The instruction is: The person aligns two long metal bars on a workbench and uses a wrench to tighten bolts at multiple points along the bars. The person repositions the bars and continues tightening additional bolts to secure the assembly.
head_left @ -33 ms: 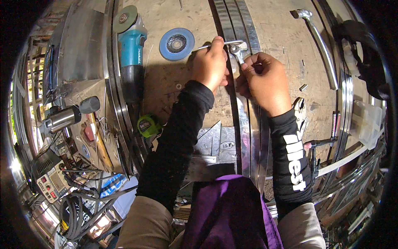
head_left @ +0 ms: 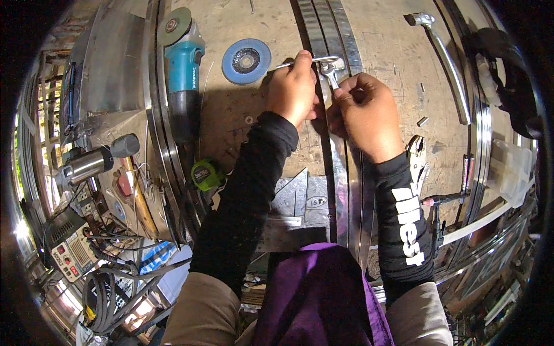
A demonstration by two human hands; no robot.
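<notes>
Over the upper middle of the workbench, my left hand (head_left: 291,92) is closed around a thin metal rod (head_left: 324,59), thumb on top. One end of the rod sticks out to the left. Its other end runs right to a small bright fitting above long shiny metal bars (head_left: 340,196). My right hand (head_left: 372,115) pinches the shank of a small silver wrench-like tool (head_left: 329,70). The tool's head is at the fitting, just under the rod. Fingers hide the tool's lower part, so its exact kind is unclear.
A teal angle grinder (head_left: 184,72) and a blue flap disc (head_left: 246,61) lie left of my hands. Nearer are a green tape measure (head_left: 206,175) and metal plates (head_left: 314,199). To the right are a hammer (head_left: 443,60) and locking pliers (head_left: 418,158). A welding machine (head_left: 70,249) stands lower left.
My right hand and wrist have shifted very slightly to the right, with the tool still pinched. My left hand and the rod stay in place.
</notes>
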